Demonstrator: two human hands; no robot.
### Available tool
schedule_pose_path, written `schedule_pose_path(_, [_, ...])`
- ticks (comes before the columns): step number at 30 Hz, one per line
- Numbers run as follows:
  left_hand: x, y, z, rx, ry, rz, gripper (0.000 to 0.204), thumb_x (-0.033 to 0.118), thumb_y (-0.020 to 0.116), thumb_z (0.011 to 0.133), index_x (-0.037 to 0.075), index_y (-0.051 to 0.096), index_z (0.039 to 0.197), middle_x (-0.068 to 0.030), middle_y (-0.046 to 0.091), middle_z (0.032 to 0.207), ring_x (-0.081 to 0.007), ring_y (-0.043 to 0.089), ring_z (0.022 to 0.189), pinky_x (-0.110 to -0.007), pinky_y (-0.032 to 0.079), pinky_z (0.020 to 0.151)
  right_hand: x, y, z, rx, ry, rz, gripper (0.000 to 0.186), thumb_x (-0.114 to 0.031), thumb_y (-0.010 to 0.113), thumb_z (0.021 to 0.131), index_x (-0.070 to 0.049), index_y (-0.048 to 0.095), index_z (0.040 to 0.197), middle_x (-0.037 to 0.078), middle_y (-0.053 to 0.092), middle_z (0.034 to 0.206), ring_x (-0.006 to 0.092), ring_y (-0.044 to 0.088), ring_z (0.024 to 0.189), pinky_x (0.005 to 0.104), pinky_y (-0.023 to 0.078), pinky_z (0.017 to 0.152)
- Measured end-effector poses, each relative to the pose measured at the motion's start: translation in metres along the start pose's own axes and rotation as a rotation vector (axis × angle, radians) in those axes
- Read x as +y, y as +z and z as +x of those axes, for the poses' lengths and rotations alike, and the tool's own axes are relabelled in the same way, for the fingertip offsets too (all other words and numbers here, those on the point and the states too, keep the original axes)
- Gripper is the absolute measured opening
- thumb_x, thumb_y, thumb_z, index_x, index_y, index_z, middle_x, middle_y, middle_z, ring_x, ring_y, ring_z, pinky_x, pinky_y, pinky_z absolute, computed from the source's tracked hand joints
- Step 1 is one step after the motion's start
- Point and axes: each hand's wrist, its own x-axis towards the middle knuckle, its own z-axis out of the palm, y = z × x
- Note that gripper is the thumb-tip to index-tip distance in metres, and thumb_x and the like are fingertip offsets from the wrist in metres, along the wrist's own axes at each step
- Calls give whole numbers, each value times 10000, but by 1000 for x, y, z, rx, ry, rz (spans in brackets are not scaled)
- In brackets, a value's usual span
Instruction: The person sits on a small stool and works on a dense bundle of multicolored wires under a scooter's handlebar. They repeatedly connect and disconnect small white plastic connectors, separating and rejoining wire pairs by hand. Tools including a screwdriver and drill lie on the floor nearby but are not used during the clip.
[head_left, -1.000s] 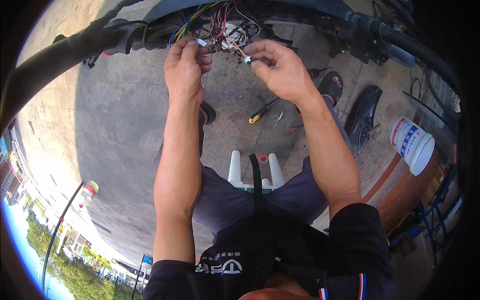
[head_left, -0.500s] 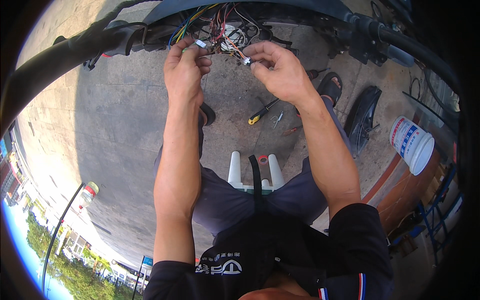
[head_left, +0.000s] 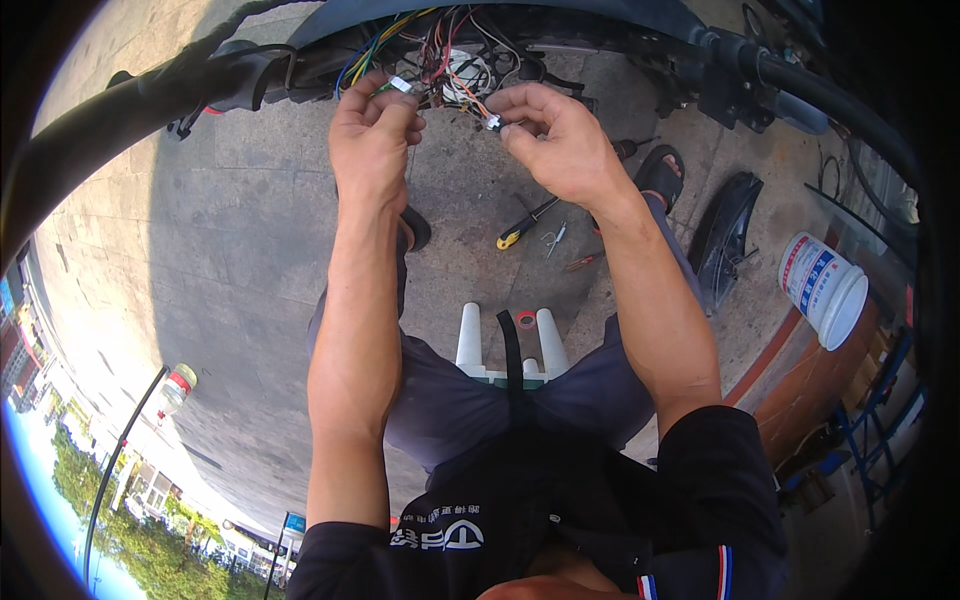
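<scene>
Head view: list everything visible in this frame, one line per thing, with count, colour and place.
wire bundle: one tangle, red, green, yellow, black and blue, top centre in the opened vehicle front
handlebar: one, black, curving across the top left
screwdriver: one, yellow and black handle, on the pavement between the forearms
black panel: one, on the ground at right
bucket: one, white with a coloured label, far right
stool: one, white, under the person
sandal: one, black, on the right foot
left hand: pinching a small white connector
right hand: pinching a small wire end
</scene>
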Motion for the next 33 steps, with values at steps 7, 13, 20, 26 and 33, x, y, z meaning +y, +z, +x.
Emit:
schedule_pose_path(7, [-1, 1, 1, -26, 28, -10, 423, -47, 599, 774, -47, 436, 1165, -53, 609, 796, -118, 560, 632, -223, 437, 557, -1, -1, -1, -9, 24, -24, 304, -31, 562, 823, -23, 608, 1124, 62, 660, 996, 101, 573, 820, 264, 481, 759])
schedule_pose_path(13, [-1, 4, 0, -1, 32, 2, 419, -50, 598, 769, -46, 437, 1156, -46, 593, 774, -115, 549, 621, -225, 429, 545, -1, -1, 0, -13, 14, -10, 304, -30, 565, 823, -20, 606, 1124, 63, 660, 993, 99, 572, 820, 260, 481, 759])
schedule_pose_path(20, [0, 4, 0, 1, 21, 34, 418, -57, 575, 769, -46, 431, 1161, -49, 584, 774, -118, 542, 613, -225, 421, 540, 1, -1, 0, -3, 3, -32, 305, -30, 566, 821, -16, 606, 1123, 62, 659, 992, 96, 566, 803, 259, 479, 747])
schedule_pose_path(26, [0, 4, -1, 4, 2, 16, 410, -60, 566, 773, -49, 429, 1159, -55, 581, 777, -123, 544, 613, -228, 423, 540, 0, -1, 0, -1, 12, -14, 304, -34, 571, 817, -19, 610, 1118, 56, 654, 981, 94, 559, 789, 256, 479, 735])
schedule_pose_path(33, [-1, 2, 2, -7, -36, 0, 296, -40, 586, 787, -32, 492, 1067, -47, 582, 787, -119, 563, 626, -227, 430, 540, -1, -1, -1, 3, -2, -17, 303, -34, 572, 818, -20, 611, 1118, 61, 653, 982, 92, 559, 790, 255, 480, 725])
